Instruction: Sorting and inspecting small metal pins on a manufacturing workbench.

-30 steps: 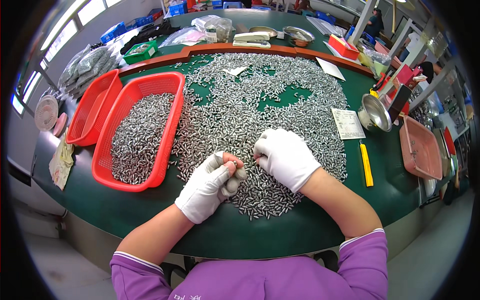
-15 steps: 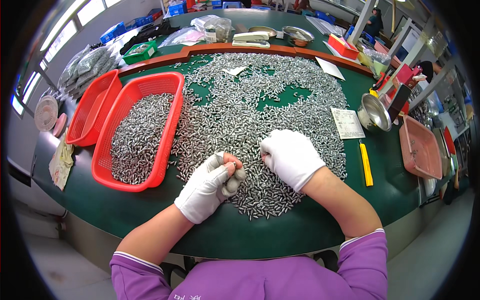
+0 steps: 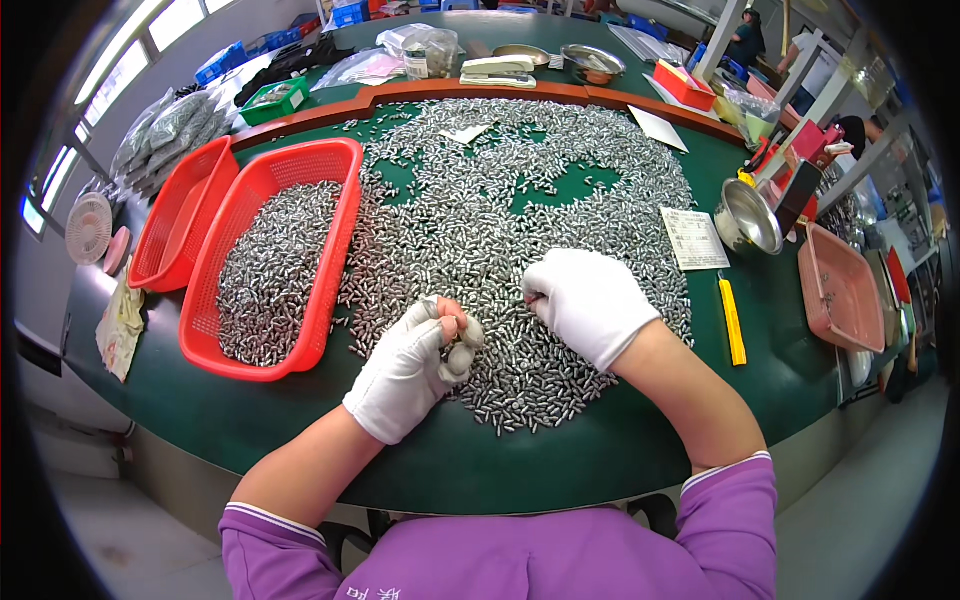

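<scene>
A broad spread of small silvery bullet-shaped metal pieces (image 3: pixel 450 225) covers the middle of the green table. Over its near part is my left hand (image 3: pixel 408 365), in a white glove with bare thumb and fingertip showing. Its fingers are curled and pinched together; whatever lies between them is too small to make out. My right hand (image 3: pixel 592 308), also white-gloved, is to the right and a little farther off. The fingers are closed and point down-left at the pieces, their tips mostly hidden behind the glove.
A red basket (image 3: pixel 352 215) full of the same pieces stands left, beside another red basket (image 3: pixel 160 272). On the right lie a yellow cutter knife (image 3: pixel 732 322), a printed slip (image 3: pixel 694 240), a metal bowl (image 3: pixel 748 218) and a pink tray (image 3: pixel 842 290). A wooden ledge (image 3: pixel 420 90) bounds the far side.
Both hands stay closed over the pieces. The left has turned slightly and shifted a little left; the right has moved only slightly. In the far right background, another person has come into view.
</scene>
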Tool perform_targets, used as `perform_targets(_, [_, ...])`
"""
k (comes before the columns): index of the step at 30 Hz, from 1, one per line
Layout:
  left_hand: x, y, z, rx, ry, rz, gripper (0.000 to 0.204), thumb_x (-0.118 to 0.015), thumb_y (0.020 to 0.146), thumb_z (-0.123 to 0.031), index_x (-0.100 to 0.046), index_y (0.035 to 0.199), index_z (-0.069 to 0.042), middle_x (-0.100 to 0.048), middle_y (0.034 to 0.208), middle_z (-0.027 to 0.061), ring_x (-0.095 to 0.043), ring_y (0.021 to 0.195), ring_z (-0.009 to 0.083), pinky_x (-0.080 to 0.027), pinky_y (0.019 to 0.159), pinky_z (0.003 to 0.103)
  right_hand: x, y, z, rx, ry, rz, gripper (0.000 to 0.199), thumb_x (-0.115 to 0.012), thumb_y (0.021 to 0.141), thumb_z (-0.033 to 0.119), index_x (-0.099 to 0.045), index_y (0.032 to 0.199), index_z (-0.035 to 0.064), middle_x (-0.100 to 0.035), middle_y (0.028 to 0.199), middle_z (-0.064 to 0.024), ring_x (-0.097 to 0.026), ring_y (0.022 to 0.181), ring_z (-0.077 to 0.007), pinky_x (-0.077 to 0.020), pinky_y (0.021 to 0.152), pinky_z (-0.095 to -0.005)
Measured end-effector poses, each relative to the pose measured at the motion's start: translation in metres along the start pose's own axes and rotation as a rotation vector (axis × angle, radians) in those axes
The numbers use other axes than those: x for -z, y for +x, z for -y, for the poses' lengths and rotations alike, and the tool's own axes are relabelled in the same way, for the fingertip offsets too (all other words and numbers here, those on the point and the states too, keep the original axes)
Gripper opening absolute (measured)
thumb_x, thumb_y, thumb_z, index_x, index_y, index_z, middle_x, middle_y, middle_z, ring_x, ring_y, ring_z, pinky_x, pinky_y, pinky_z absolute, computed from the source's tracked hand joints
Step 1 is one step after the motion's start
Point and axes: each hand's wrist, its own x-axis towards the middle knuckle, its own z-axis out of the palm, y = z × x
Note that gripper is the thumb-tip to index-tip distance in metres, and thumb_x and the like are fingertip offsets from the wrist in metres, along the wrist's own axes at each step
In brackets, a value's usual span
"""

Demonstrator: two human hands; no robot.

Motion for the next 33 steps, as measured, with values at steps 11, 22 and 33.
perform_targets(11, [-0.003, -0.002, -0.002, 0.121, 0.042, 0.07, 0.026, -0.067, 0.091, -0.018, -0.051, 0.111, -0.011, -0.059, 0.099, 0.002, -0.05, 0.076, 0.0073, -0.041, 0.068, 0.021, 0.013, 0.002, 0.021, 0.355, 0.659, -0.206, 0.011, -0.072, 0.077, 0.011, -0.07, 0.088, 0.0082, -0.064, 0.087, -0.0073, -0.064, 0.084, -0.0282, -0.0526, 0.074, -0.0376])
perform_targets(22, [-0.004, -0.002, -0.002, 0.081, 0.122, -0.027, 0.015, -0.063, 0.096, -0.019, -0.056, 0.105, -0.01, -0.061, 0.091, 0.0014, -0.051, 0.069, 0.0069, -0.041, 0.062, 0.02, 0.001, -0.001, 0.009, 0.186, 0.171, -0.049, 0.017, -0.07, 0.079, 0.018, -0.07, 0.095, 0.0117, -0.064, 0.091, -0.0081, -0.064, 0.089, -0.0284, -0.0519, 0.077, -0.0394])
perform_targets(33, [-0.001, -0.004, -0.004, 0.093, 0.02, 0.017, 0.015, -0.061, 0.097, -0.023, -0.056, 0.102, -0.009, -0.061, 0.095, 0.0025, -0.055, 0.076, 0.0086, -0.046, 0.069, 0.02, 0.002, 0.003, 0.015, 0.255, 0.318, -0.311, 0.007, -0.069, 0.079, 0.012, -0.065, 0.084, 0.0088, -0.063, 0.084, -0.0072, -0.062, 0.081, -0.0284, -0.0515, 0.073, -0.0385])
